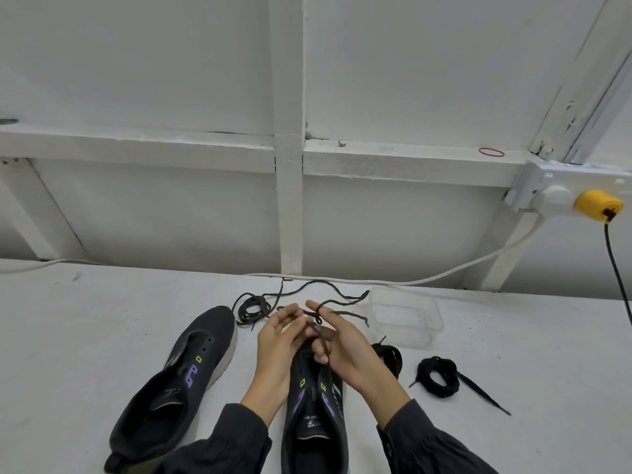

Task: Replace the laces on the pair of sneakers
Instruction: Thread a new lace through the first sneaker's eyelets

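Note:
Two dark sneakers with purple and green marks lie on the white table. The left sneaker (191,367) has bare eyelets. The right sneaker (313,415) sits under my hands. Above its toe, my left hand (278,350) pinches a dark grey lace (342,313), and my right hand (345,350) holds the same lace, with a loop round its index finger. A loose dark lace (254,307) lies coiled behind the left sneaker. One coiled black lace (439,376) lies to the right, and another (390,355) is partly hidden behind my right hand.
A clear plastic container (407,318) stands just behind my right hand. A white cable (444,277) runs along the table's back edge by the white wall frame. At the far right, a yellow plug (598,204) with a black cord sits in a socket box.

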Motion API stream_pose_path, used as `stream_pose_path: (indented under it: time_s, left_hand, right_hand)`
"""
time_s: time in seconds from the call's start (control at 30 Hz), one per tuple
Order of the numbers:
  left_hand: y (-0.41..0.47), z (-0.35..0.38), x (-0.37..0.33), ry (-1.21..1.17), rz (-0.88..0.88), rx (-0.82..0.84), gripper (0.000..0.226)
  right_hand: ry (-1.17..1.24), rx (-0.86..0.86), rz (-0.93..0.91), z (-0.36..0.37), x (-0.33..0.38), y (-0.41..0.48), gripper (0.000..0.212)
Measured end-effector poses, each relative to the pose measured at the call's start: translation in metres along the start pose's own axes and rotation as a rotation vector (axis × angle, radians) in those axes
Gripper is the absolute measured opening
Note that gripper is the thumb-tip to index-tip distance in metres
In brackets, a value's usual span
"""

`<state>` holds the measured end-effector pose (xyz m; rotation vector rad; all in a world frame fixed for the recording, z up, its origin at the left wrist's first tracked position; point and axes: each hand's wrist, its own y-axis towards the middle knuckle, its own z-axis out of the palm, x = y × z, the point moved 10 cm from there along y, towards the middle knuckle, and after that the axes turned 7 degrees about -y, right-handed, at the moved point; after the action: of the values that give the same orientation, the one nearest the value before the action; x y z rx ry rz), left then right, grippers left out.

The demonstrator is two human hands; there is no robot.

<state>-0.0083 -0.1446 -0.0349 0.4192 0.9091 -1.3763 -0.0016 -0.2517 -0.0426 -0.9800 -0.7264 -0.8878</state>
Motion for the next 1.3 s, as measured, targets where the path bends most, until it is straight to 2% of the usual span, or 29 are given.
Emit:
stream_pose_path:
  time_s: [0.17, 0.3, 0.43, 0.5, 0.7, 0.8, 0.9, 0.97, 1.03, 1.13, 1.3]
  left_hand:
    - [0.010, -0.025, -0.008, -0.099, 0.013, -0.169, 0.018]
    - [0.017, -0.038, -0.010, -0.023, -0.006, -0.238, 0.025]
    - [0.021, -0.048, -0.016, 0.044, 0.006, -0.262, 0.027]
    - [0.022, -0.051, -0.018, 0.058, 0.006, -0.263, 0.026]
    - [0.017, -0.036, -0.010, 0.070, -0.142, -0.114, 0.029]
    - [0.009, -0.010, -0.012, 0.063, -0.184, 0.038, 0.027]
    - [0.000, 0.021, -0.014, 0.070, -0.184, 0.197, 0.027]
    - [-0.005, 0.034, -0.015, 0.020, -0.183, 0.242, 0.029]
    - [-0.006, 0.039, -0.015, -0.004, -0.185, 0.258, 0.032]
    - [-0.001, 0.037, -0.012, -0.022, -0.203, 0.252, 0.035]
    - [0.033, 0.012, -0.002, -0.204, -0.258, 0.082, 0.033]
  right_hand:
    - [-0.348, -0.178, -0.050, -0.030, 0.014, -0.007, 0.029]
    - [-0.632, -0.323, -0.197, -0.053, 0.035, -0.011, 0.026]
    - [-0.629, -0.460, -0.403, -0.074, 0.060, -0.023, 0.014]
    - [-0.589, -0.494, -0.473, -0.079, 0.067, -0.028, 0.016]
    - [-0.547, -0.531, -0.549, -0.086, 0.072, -0.035, 0.017]
    - [-0.711, -0.421, -0.493, -0.067, 0.061, -0.029, 0.016]
    - [-0.803, -0.058, -0.417, -0.020, 0.036, -0.025, 0.009]
    - [-0.888, 0.075, -0.406, 0.004, 0.022, -0.030, 0.015]
    - [-0.947, 0.045, -0.427, 0.011, 0.020, -0.033, 0.018]
    - [-0.828, -0.032, -0.443, 0.005, 0.027, -0.036, 0.014]
    - [-0.733, 0.117, -0.422, 0.011, 0.033, -0.050, 0.019]
